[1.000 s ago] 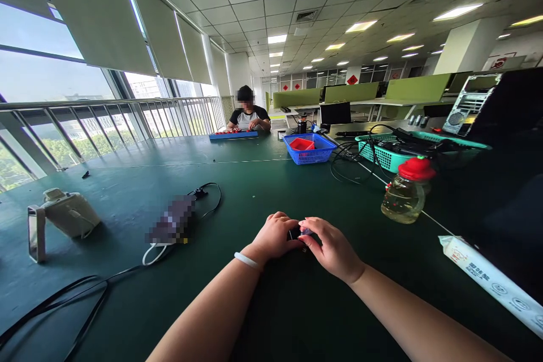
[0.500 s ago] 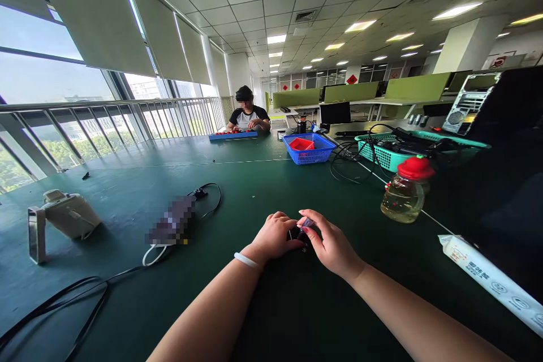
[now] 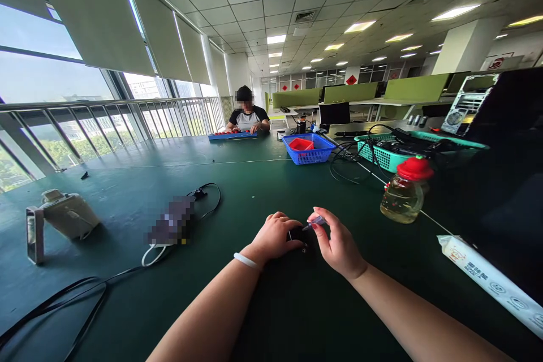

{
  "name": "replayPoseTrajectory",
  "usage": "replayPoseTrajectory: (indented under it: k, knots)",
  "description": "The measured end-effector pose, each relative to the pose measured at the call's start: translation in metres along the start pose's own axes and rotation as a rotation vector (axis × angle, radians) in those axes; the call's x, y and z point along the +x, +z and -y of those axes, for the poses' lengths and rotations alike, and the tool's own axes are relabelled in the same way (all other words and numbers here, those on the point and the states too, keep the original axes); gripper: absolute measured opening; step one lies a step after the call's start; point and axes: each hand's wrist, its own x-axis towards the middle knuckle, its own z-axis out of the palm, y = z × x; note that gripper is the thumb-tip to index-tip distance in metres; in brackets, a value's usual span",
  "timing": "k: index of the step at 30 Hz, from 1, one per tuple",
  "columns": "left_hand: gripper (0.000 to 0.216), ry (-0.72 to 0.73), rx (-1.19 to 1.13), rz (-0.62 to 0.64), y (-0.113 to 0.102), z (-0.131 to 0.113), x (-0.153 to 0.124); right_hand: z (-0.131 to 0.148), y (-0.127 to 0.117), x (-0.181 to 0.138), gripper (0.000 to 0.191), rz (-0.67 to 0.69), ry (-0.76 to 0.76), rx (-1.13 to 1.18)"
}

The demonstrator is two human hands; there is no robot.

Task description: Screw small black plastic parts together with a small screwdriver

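My left hand [image 3: 275,236] is closed around a small dark object [image 3: 297,233] on the table, pinning it between thumb and fingers. Most of that object is hidden by the hand, and its kind cannot be made out. Between the thumb and fingertips of my right hand [image 3: 339,243] is a small screwdriver with a translucent handle [image 3: 319,220]. Its thin tip points left, at the dark object's right end; whether they touch is unclear. A few tiny shiny bits [image 3: 304,249] show beside my left thumb.
The dark green table [image 3: 237,181] bears a blue basket [image 3: 309,156], a teal basket [image 3: 384,162] with cables, a red-lidded bottle [image 3: 403,198], a white packet [image 3: 487,277], a blurred-out device [image 3: 172,220] and a beige device [image 3: 70,215]. Across it sits a person [image 3: 248,116] at a blue tray [image 3: 233,136].
My right hand has drawn back slightly to the right, and the screwdriver now lies flatter, with more of its length showing. My left hand stays in place.
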Motion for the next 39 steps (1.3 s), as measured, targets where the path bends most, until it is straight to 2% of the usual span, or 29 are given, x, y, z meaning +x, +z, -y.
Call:
replayPoseTrajectory:
  k: [7, 17, 20, 23, 26, 30, 32, 35, 39]
  knots:
    - [0.046, -0.008, 0.012, 0.006, -0.001, -0.001, 0.0, -0.004, 0.003, 0.0, 0.039, 0.109, 0.131, 0.032]
    - [0.043, -0.003, 0.0, -0.018, -0.005, -0.005, -0.001, -0.01, 0.005, -0.001, 0.041, 0.113, 0.252, 0.062]
    - [0.04, 0.0, -0.026, -0.059, -0.007, -0.007, -0.001, -0.013, 0.001, -0.001, 0.039, 0.04, 0.258, 0.077]
    - [0.04, -0.017, -0.046, -0.115, -0.006, -0.008, 0.0, -0.02, -0.003, 0.001, 0.041, -0.165, 0.286, 0.165]
    - [0.045, -0.117, 0.006, -0.147, -0.003, -0.006, 0.002, -0.031, -0.004, 0.0, 0.044, -0.329, 0.371, 0.215]
    - [0.047, -0.333, 0.153, -0.094, 0.002, -0.001, 0.0, -0.054, -0.001, -0.008, 0.044, -0.355, 0.496, 0.222]
    - [0.043, -0.387, 0.189, -0.058, 0.004, 0.0, -0.002, -0.065, 0.001, -0.013, 0.043, -0.39, 0.545, 0.206]
    - [0.038, -0.379, 0.221, -0.058, 0.003, -0.003, -0.005, -0.075, 0.003, -0.018, 0.041, -0.385, 0.571, 0.201]
    - [0.035, -0.332, 0.254, -0.073, 0.001, -0.013, -0.007, -0.075, 0.004, -0.021, 0.038, -0.344, 0.609, 0.221]
